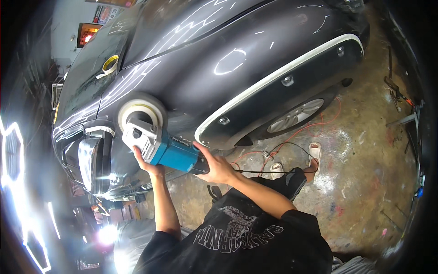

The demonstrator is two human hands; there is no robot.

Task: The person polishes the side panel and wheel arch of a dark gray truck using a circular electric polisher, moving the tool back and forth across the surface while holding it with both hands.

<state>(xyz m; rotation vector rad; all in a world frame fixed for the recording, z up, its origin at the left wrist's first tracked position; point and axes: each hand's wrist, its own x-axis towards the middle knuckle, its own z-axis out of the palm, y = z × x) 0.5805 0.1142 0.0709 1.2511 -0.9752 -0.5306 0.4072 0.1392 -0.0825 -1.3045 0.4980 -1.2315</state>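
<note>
A teal and silver rotary polisher [175, 153] has its pale round pad [153, 108] on the dark grey car's painted panel [173, 89]. My left hand [150, 164] grips the silver head end of the polisher, fingers partly hidden beneath it. My right hand [214, 169] is wrapped round the dark rear handle, from which a black cord [260, 171] runs off to the right. A yellow tape roll [110, 64] lies on the car's glass, and white tape [273, 71] borders the dark lower trim.
Below the car are its wheel [295, 116], red cords [306, 129] and my sandalled feet [314, 153] on the stained concrete floor. A metal stand [406, 119] with tools is at the right. Bright lights [13, 155] line the left, beside the side mirror [93, 155].
</note>
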